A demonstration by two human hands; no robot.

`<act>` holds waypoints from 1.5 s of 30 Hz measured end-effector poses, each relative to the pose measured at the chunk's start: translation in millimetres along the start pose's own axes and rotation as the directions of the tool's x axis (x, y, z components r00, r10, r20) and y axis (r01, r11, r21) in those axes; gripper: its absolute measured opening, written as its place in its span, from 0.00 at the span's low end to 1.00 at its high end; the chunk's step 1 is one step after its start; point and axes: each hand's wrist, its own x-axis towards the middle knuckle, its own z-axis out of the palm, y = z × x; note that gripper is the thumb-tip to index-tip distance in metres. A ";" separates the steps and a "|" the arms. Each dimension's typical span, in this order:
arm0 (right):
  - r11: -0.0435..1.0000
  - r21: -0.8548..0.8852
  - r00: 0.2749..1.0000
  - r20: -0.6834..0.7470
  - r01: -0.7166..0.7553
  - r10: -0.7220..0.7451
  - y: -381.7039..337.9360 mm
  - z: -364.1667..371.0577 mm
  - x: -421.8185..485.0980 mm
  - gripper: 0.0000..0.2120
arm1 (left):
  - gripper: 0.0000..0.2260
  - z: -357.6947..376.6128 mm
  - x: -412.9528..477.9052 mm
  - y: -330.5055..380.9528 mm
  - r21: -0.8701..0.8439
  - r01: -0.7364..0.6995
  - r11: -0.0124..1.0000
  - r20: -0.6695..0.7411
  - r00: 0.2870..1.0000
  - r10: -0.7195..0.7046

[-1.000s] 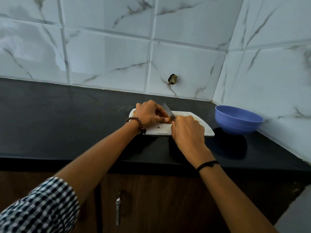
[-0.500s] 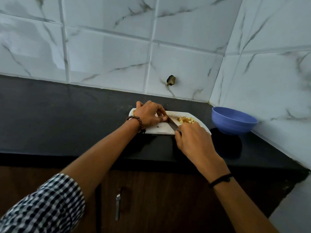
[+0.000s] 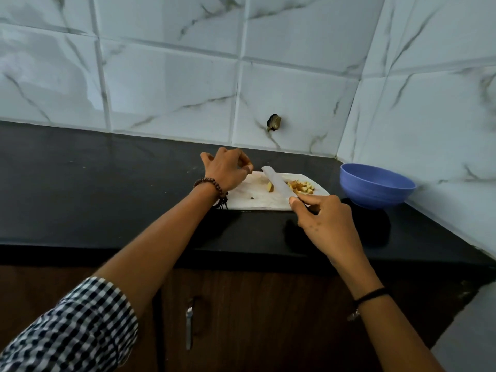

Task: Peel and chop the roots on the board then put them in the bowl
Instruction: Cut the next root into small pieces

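Knife (image 3: 277, 183) gripped by right hand (image 3: 323, 220) slants over the board (image 3: 257, 201) beside chopped roots (image 3: 300, 187); left hand (image 3: 228, 167) curls above the board's left end, its hold unclear.

The board (image 3: 257, 201) lies on the bench (image 3: 107, 183) near the far wall (image 3: 171, 98), the bowl (image 3: 375, 189) on the bench to its right. On the board's right part sit chopped pieces (image 3: 302, 187); the knife (image 3: 279, 183) crosses just left of them, one root piece (image 3: 269, 187) touching its left side.

Staring at a periwinkle-blue bowl (image 3: 375, 189), black counter (image 3: 107, 189), white board (image 3: 255, 201), yellowish-tan root chunks (image 3: 302, 187), whitish knife (image 3: 276, 183), white tiles (image 3: 171, 87) showing grey marble veins, navy-and-white checked sleeve (image 3: 69, 334), brown bead bracelet (image 3: 210, 182), black wristband (image 3: 371, 294), dark brown cabinet (image 3: 255, 318).
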 end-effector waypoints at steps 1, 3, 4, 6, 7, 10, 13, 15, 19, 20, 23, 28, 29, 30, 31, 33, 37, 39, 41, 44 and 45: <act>0.998 0.055 0.999 0.011 -0.033 0.033 1.5 -0.4 0.5 0.13 | 0.03 0.4 -0.1 -1.6 0.042 0.005 0.999 -0.021 1.000 -0.005; 0.984 0.146 0.995 0.040 -0.097 0.093 3.8 -0.6 3.7 0.11 | 0.06 -0.1 2.2 -5.2 0.121 0.025 0.992 -0.032 0.999 -0.021; 0.974 0.185 0.991 0.064 -0.130 0.120 4.4 -0.5 6.6 0.10 | 0.07 -0.8 3.8 -7.2 0.153 0.034 0.988 -0.015 0.999 -0.032; 0.946 0.260 0.978 0.120 -0.195 0.169 4.0 -0.5 12.8 0.09 | 0.10 -1.3 5.5 -10.6 0.205 0.039 0.978 0.056 0.997 -0.052; 0.932 0.287 0.972 0.142 -0.220 0.185 3.8 -0.4 15.0 0.08 | 0.11 -0.8 4.9 -11.0 0.225 0.035 0.974 0.089 0.994 -0.056; 0.907 0.340 0.967 0.140 -0.249 0.213 6.2 1.9 18.0 0.09 | 0.11 -0.2 1.8 -5.2 0.261 -0.025 0.965 0.058 0.998 0.010; 0.879 0.400 0.966 0.093 -0.258 0.241 8.0 4.2 18.7 0.11 | 0.09 -3.0 0.4 5.5 0.187 -0.143 0.972 -0.069 0.985 0.158; 0.861 0.433 0.963 0.075 -0.265 0.259 9.4 5.2 19.7 0.11 | 0.08 -2.1 -1.1 11.8 0.120 -0.213 0.970 -0.063 0.973 0.221; 0.853 0.447 0.961 0.063 -0.270 0.271 12.3 5.7 20.1 0.12 | 0.17 6.1 -6.7 18.7 0.078 -0.273 0.959 0.088 0.960 0.267; 0.854 0.443 0.960 0.062 -0.272 0.274 13.2 5.8 19.8 0.12 | 0.17 7.6 -7.0 18.9 0.074 -0.275 0.959 0.126 0.956 0.264; 0.857 0.436 0.959 0.064 -0.275 0.275 14.3 6.2 19.4 0.13 | 0.14 8.1 -6.8 19.1 0.011 -0.238 0.971 0.196 0.953 0.231; 0.859 0.434 0.960 0.058 -0.273 0.275 14.9 7.7 19.7 0.12 | 0.11 5.1 -6.4 19.0 -0.138 -0.105 0.985 0.260 0.956 0.138; 0.860 0.433 0.960 0.055 -0.271 0.275 15.2 7.7 19.7 0.12 | 0.11 4.7 -6.2 18.4 -0.160 -0.092 0.983 0.257 0.957 0.132; 0.861 0.431 0.960 0.053 -0.270 0.275 15.6 7.8 19.8 0.12 | 0.10 4.9 -5.7 17.3 -0.176 -0.084 0.981 0.249 0.960 0.127; 0.864 0.425 0.960 0.049 -0.269 0.274 15.7 8.0 19.7 0.12 | 0.10 5.3 -5.7 16.4 -0.179 -0.082 0.981 0.239 0.963 0.124; 0.882 0.396 0.964 0.036 -0.256 0.263 15.9 8.7 19.9 0.14 | 0.10 5.9 -6.9 16.0 -0.144 -0.108 0.984 0.207 0.969 0.137; 0.956 0.235 0.983 -0.020 -0.174 0.184 15.3 10.4 17.8 0.16 | 0.10 9.3 -9.6 17.2 -0.093 -0.180 0.979 0.163 0.967 0.193; 0.990 0.100 0.992 -0.066 -0.100 0.107 14.6 11.8 15.1 0.17 | 0.10 9.9 -11.0 17.2 -0.079 -0.199 0.977 0.155 0.966 0.209; 0.999 -0.020 0.994 -0.101 -0.042 0.040 12.0 13.1 12.4 0.18 | 0.09 9.8 -11.5 17.0 -0.047 -0.221 0.974 0.140 0.964 0.226; 0.988 -0.152 0.994 -0.104 0.005 -0.021 4.9 14.2 10.4 0.18 | 0.09 7.4 -11.2 17.9 -0.011 -0.214 0.977 0.100 0.972 0.214; 0.981 -0.192 0.995 -0.095 0.017 -0.036 2.8 14.3 10.1 0.17 | 0.09 6.7 -10.9 18.3 -0.002 -0.209 0.978 0.101 0.973 0.208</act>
